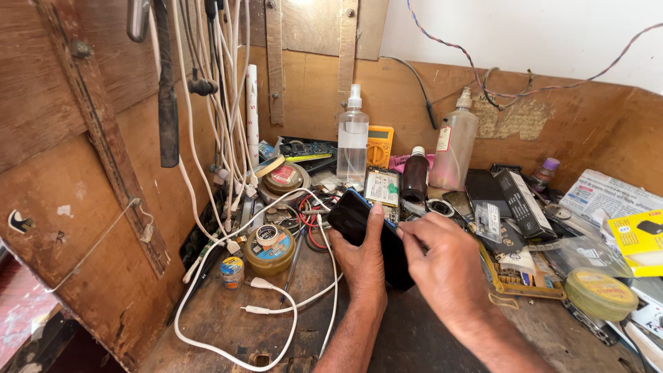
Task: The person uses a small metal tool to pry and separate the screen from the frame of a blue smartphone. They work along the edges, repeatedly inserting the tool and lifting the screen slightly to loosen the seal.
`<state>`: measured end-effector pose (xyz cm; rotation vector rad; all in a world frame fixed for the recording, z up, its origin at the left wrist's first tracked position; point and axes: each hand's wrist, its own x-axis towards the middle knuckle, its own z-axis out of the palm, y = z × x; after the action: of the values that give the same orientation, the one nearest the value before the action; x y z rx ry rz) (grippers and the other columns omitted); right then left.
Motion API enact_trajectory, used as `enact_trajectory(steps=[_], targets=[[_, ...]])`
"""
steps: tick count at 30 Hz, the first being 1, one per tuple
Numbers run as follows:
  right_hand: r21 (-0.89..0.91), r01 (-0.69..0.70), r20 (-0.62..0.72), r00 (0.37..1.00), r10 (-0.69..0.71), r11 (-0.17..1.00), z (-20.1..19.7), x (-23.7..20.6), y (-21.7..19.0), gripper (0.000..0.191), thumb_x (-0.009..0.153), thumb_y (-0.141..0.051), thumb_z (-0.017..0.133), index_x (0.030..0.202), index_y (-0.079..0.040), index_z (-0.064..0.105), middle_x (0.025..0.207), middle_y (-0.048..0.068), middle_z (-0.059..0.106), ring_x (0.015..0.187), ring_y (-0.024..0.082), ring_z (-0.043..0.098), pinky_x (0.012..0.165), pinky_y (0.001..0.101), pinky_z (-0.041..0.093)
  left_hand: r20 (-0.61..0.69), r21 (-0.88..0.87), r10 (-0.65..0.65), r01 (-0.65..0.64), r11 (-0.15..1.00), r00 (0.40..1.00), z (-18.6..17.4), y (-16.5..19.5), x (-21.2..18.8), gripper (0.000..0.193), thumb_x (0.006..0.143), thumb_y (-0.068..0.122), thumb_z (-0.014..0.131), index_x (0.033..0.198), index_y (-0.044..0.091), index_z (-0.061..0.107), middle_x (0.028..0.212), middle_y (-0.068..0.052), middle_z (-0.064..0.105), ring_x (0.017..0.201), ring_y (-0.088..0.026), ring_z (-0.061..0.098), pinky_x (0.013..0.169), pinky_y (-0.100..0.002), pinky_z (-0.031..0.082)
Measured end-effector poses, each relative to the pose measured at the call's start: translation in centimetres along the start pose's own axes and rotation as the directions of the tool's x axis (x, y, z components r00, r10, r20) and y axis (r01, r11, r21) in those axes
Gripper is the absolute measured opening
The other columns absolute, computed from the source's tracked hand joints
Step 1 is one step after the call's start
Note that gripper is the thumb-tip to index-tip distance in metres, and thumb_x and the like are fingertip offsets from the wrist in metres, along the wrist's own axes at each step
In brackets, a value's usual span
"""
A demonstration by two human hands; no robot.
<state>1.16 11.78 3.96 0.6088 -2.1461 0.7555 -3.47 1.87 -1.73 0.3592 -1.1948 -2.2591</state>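
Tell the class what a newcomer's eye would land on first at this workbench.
First, the black phone at centre, held by the left hand while the right hand pinches its edge. Next, white cables hanging at left, and the clear spray bottle standing behind amid clutter.

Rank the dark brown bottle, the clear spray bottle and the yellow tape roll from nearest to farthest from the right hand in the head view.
From the right hand:
1. Dark brown bottle, straight behind the hand, mid-bench.
2. Clear spray bottle, farther back and to the left, near the back wall.
3. Yellow tape roll, far out at the right edge of the bench.
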Motion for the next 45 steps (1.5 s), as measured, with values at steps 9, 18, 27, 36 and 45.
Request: enact_trajectory(steps=[9,18,27,36,45], targets=[[0.214,-0.348,0.167,0.934,0.317,0.913,-0.1,1.6,2.1,0.011,0.081,-0.012,0.081,0.088,-0.003,0.08,0.073,0.007,0.079,0.062,0.012,0.071,0.057,0.0302,0.056,0.186,-0.087,-0.079,0.096,0.992,0.979,-0.3,1.1,-0.4,0.071,0.069,0.032,0.088,0.125,0.005,0.054,0.11,-0.007,0.067,0.1,-0.018,0.064,0.088,-0.034,0.054],[0.167,-0.275,0.005,0.961,0.278,0.947,-1.7,-0.6,3.6,0.013,0.083,-0.012,0.077,0.093,-0.005,0.081,0.079,0.005,0.078,0.062,0.012,0.069,0.057,0.0287,0.056,0.21,-0.162,-0.126,0.161,0.974,0.97,-0.5,0.5,0.4,0.069,0.07,0.023,0.089,0.127,0.006,0.054,0.113,-0.007,0.066,0.102,-0.017,0.064,0.092,-0.033,0.053],[-0.188,-0.439,0.122,0.877,0.465,0.878,-0.9,-3.0,11.2,0.015,0.086,-0.019,0.076,0.095,-0.009,0.083,0.09,0.015,0.08,0.075,0.025,0.075,0.071,0.0392,0.057,0.305,-0.276,-0.125,0.213,0.937,0.944,-0.6,0.1,0.6,0.071,0.069,0.019,0.088,0.132,0.006,0.056,0.121,-0.006,0.067,0.113,-0.017,0.063,0.102,-0.032,0.046],[0.127,-0.221,0.054,0.975,0.215,0.967,-1.3,-4.9,8.0,0.032,0.087,-0.013,0.073,0.117,-0.005,0.075,0.105,0.01,0.08,0.096,0.018,0.076,0.088,0.0305,0.055,0.341,-0.293,-0.151,0.258,0.921,0.928,-0.4,-0.9,1.4,0.064,0.071,0.02,0.087,0.128,0.005,0.061,0.116,-0.006,0.07,0.107,-0.018,0.065,0.1,-0.033,0.048],[0.364,-0.349,0.212,0.934,0.287,0.864,-0.8,-6.1,5.8,0.037,0.088,-0.001,0.069,0.125,-0.002,0.07,0.108,0.007,0.083,0.083,0.011,0.077,0.075,0.0257,0.062,0.363,-0.29,-0.146,0.261,0.921,0.92,-0.6,-1.1,1.2,0.059,0.074,0.021,0.087,0.124,0.002,0.062,0.113,-0.007,0.069,0.102,-0.018,0.064,0.094,-0.033,0.051]])
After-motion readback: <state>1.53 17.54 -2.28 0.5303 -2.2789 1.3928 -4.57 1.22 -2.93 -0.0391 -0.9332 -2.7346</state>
